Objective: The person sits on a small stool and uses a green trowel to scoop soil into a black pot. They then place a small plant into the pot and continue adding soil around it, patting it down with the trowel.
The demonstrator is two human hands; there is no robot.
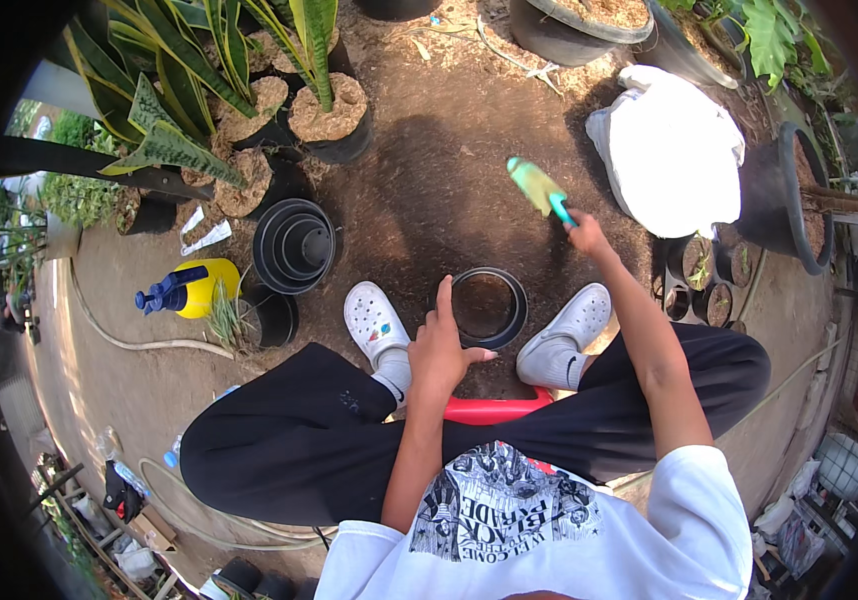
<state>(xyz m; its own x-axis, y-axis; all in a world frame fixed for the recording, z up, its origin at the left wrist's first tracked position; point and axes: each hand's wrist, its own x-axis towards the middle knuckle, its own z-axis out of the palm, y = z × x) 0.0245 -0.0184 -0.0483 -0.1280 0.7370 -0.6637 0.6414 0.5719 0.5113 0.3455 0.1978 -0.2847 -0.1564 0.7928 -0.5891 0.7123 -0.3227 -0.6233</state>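
Ground: brown earth [419,215], potted snake plants [317,55] at upper left, white sack [669,150] at upper right. Black pot [521,310], one: standing between two white clogs [369,312], brown inside. Left hand [439,347], one: thumb and forefinger spread wide about the pot's near left rim (contact cannot be told). Right hand [588,238], one: wrapped round the handle of a green trowel [541,189], blade blurred, beyond the pot.

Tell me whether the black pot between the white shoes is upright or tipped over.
The black pot is upright: its round mouth faces up toward the camera, with brown showing inside.
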